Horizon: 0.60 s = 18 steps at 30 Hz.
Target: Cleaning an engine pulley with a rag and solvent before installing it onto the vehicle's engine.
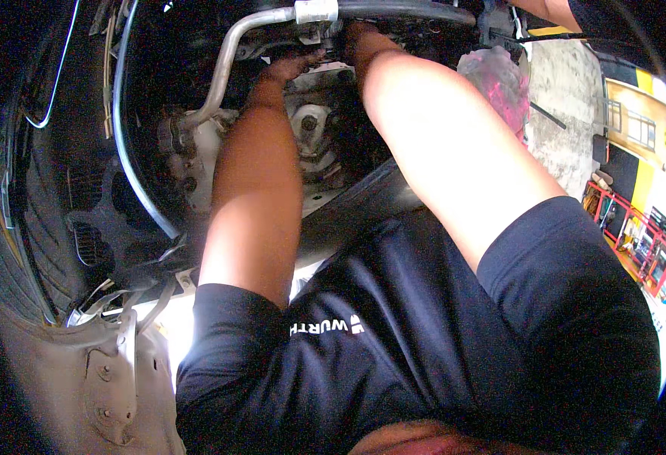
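A bent silver pipe [224, 64] spans the far left; a pale metal mount [310, 125] sits right of it; beyond, near the pipe's far stretch, are the left hand [291, 68] and right hand [360, 39], grips too shadowed to tell

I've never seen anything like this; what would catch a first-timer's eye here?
First, the glaringly bright right forearm, slanting from right of centre up to the right hand, just below a dark tube. Beside it, the shadier left forearm rises to the left hand. Then a curved silvery pipe at upper left, and a red-framed rack far right.
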### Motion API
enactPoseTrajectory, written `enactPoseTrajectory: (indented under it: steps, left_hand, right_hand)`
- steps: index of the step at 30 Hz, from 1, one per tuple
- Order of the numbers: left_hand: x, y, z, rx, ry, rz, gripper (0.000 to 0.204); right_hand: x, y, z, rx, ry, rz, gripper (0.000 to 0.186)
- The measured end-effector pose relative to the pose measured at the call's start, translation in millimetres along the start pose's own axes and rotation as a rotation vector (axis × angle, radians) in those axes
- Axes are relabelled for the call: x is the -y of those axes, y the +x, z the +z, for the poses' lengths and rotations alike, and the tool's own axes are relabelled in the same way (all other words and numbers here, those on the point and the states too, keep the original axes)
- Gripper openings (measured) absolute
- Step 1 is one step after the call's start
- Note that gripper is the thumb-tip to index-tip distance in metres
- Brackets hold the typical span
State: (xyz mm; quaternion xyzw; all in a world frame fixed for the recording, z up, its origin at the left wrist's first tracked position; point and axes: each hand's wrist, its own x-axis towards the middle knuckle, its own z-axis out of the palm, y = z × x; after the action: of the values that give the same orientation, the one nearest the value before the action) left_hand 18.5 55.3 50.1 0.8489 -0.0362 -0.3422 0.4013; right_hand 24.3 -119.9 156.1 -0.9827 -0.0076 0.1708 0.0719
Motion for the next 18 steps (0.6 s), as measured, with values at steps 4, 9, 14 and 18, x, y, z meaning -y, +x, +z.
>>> enactPoseTrajectory:
  steps: [4,9,14,18]
  left_hand:
    - [-11,-21,-7,0.031,-0.116,-0.025,0.107]
    - [-25,-42,-14,-0.021,-0.245,-0.189,0.107]
    - [-34,-27,-2,0.017,-0.301,-0.269,0.1]
    - [-35,-7,19,0.039,-0.567,-0.232,0.089]
  right_hand:
    - [-1,0,2,-0.001,0.011,0.015,0.034]
    - [-1,-4,3,-0.006,0.015,0.021,0.034]
    - [-3,-6,5,-0.01,0.01,0.013,0.034]
    - [-2,-6,4,-0.014,0.007,0.011,0.035]
